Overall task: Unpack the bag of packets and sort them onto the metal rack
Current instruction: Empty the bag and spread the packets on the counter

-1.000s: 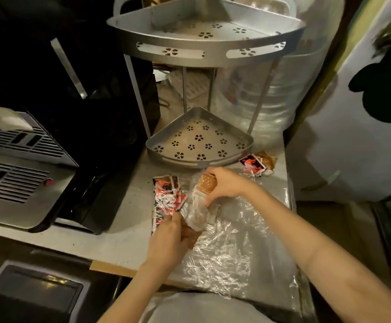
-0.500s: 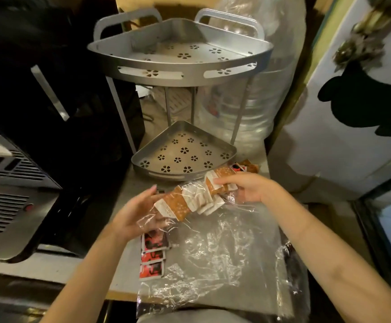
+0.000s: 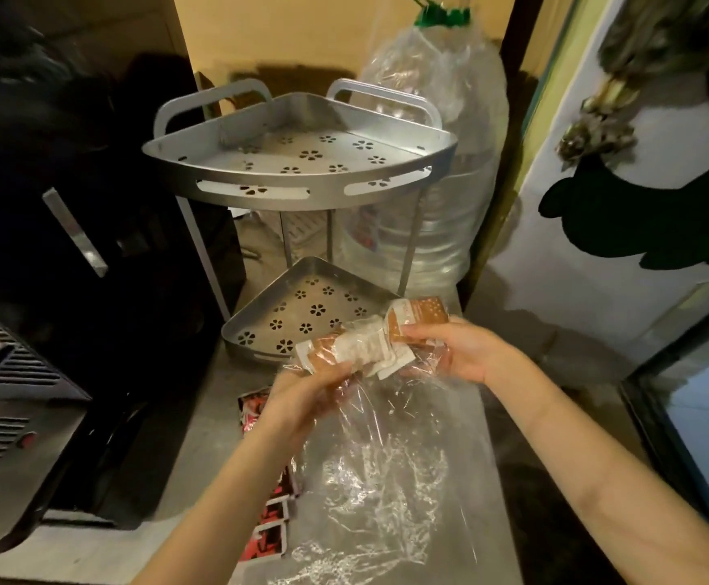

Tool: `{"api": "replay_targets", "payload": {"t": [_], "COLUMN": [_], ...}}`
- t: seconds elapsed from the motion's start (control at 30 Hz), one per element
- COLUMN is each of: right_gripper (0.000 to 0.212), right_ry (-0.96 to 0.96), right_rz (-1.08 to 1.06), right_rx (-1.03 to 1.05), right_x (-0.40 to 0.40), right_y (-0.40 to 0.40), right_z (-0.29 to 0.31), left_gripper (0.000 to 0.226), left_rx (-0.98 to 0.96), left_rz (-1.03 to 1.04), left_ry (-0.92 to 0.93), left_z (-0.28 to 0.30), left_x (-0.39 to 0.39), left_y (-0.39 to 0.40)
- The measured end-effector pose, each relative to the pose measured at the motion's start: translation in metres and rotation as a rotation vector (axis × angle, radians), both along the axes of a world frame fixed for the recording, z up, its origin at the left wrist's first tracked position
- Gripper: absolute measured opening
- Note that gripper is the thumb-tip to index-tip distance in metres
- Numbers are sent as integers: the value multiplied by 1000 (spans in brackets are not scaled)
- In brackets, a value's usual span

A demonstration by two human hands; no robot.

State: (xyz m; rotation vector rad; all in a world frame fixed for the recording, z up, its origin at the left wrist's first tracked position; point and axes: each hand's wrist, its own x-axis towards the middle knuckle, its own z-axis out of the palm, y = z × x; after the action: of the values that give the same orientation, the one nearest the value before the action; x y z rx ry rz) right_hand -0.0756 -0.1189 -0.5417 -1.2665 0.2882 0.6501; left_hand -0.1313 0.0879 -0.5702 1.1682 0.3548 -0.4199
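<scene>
Right now both hands hold a loose bunch of small orange-and-white paper packets in the air, just in front of the two-tier silver metal corner rack with flower-shaped holes. The left hand, at seven o'clock of the bunch, has its fingers curled round the lower end; the right hand, at three o'clock, pinches the upper end between thumb and fingers. A crumpled clear plastic bag trails from under the bunch down onto the grey counter. Red-and-black sachets lie on the counter at seven o'clock of the bag, partly hidden by the left forearm.

Judging by looks, the packets are light, flat and limp, and a fanned bunch will likely slide apart. Holding across the stack's middle, thumb on top, should keep them together. The film is slippery and clingy, so it is best peeled away by its open edge. Both rack shelves look bare.
</scene>
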Motion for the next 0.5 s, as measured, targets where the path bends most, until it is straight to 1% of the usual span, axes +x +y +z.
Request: {"api": "replay_targets", "payload": {"t": [0.03,0.1,0.13,0.23,0.27,0.4,0.5], "right_gripper": [30,20,19,27,31,28,23], "right_ry": [-38,-126,-177,-321,-355,-476,-566], "right_rz": [2,-1,-2,17,20,10,10], "right_rx": [2,3,2,22,44,79,75], "right_x": [0,0,0,1,1,4,7], "right_y": [0,1,2,2,2,5,11], "right_z": [10,31,41,72,82,125,162], "left_gripper": [31,22,23,39,41,42,38], "left_rx": [25,125,162,235,252,240,247], "left_rz": [7,24,28,17,23,-10,-30], "left_ry": [-24,-64,-89,-224,-284,-507,-623], "left_z": [9,28,39,72,86,140,179], "left_x": [5,13,15,23,25,30,38], "left_y": [-1,-1,0,5,7,11,18]}}
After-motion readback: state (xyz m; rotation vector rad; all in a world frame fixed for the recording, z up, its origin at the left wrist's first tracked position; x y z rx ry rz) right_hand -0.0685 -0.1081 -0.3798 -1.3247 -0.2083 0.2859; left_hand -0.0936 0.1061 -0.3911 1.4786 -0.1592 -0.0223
